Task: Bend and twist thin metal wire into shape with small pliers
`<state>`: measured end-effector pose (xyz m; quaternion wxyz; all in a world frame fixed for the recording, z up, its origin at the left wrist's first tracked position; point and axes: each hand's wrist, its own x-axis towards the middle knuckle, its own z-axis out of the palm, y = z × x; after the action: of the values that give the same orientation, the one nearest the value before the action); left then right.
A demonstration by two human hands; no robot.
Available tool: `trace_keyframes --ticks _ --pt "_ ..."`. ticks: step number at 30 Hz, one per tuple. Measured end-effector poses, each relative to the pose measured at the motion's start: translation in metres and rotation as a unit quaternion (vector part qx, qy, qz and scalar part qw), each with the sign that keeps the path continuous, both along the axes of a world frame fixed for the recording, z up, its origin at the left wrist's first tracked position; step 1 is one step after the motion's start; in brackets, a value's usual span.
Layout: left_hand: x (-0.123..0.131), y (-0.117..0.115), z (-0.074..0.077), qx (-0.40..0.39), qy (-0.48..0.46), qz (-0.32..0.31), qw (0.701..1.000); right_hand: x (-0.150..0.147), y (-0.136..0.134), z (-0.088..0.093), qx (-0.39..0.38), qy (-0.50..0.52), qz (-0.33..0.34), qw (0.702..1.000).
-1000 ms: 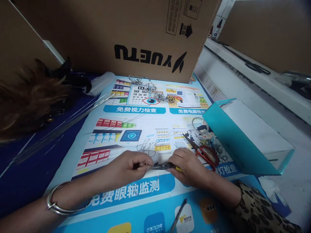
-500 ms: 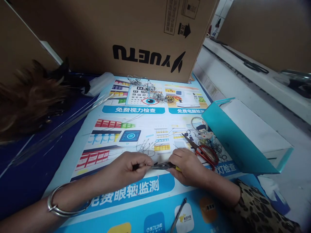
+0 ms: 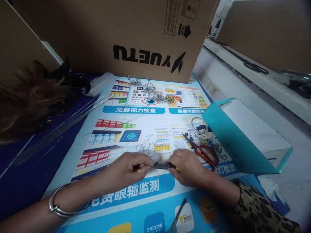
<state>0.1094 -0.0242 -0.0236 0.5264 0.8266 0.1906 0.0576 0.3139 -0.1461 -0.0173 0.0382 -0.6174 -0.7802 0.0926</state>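
My right hand (image 3: 186,166) is closed round the handles of pliers (image 3: 164,165), whose jaws point left. The jaw tips meet the fingertips of my left hand (image 3: 136,166), which is pinched on a small dark piece too small to name. A thin beaded wire (image 3: 157,181) hangs below the fingertips over the printed mat (image 3: 165,123). Just beyond my hands lie loose thin wires (image 3: 147,147). Scissors with red handles (image 3: 206,155) rest beside my right hand, next to a pile of small dark rings (image 3: 220,150).
A teal open box (image 3: 230,139) stands at the right. Wire bundles (image 3: 157,95) lie before a large cardboard box (image 3: 150,38). Brown feathers (image 3: 29,97) and long thin wires (image 3: 73,121) are at the left. Tweezers (image 3: 178,215) lie near the front.
The pliers' jaws look slightly turned in my right hand. Both hands stay in nearly the same place.
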Motion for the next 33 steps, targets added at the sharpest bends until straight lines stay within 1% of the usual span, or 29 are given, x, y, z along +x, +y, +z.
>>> trace_keyframes --ticks 6,13,17,23,28,33 --pt "0.002 0.0009 -0.0009 -0.015 0.014 -0.011 1.0 -0.0009 -0.0013 -0.0007 0.009 -0.001 -0.006 1.0" --pt "0.0029 0.0019 0.0012 -0.068 0.04 -0.015 0.997 0.0006 -0.0011 0.0029 -0.012 0.016 -0.004 1.0" --pt "0.0031 0.0017 0.0029 -0.102 0.055 -0.004 0.993 0.0 -0.0029 0.0039 -0.007 0.024 -0.022 0.999" --pt "0.0026 0.0027 -0.0001 -0.156 0.051 -0.002 0.986 -0.0003 -0.0037 0.0054 -0.018 0.051 -0.037 0.998" --pt "0.0031 0.0038 0.0007 -0.163 0.052 -0.005 0.985 0.0007 -0.0031 0.0065 -0.023 0.071 -0.039 0.996" --pt "0.0037 0.0036 0.0034 -0.168 0.038 -0.008 0.985 -0.0003 -0.0037 0.0071 -0.026 0.067 -0.043 0.996"
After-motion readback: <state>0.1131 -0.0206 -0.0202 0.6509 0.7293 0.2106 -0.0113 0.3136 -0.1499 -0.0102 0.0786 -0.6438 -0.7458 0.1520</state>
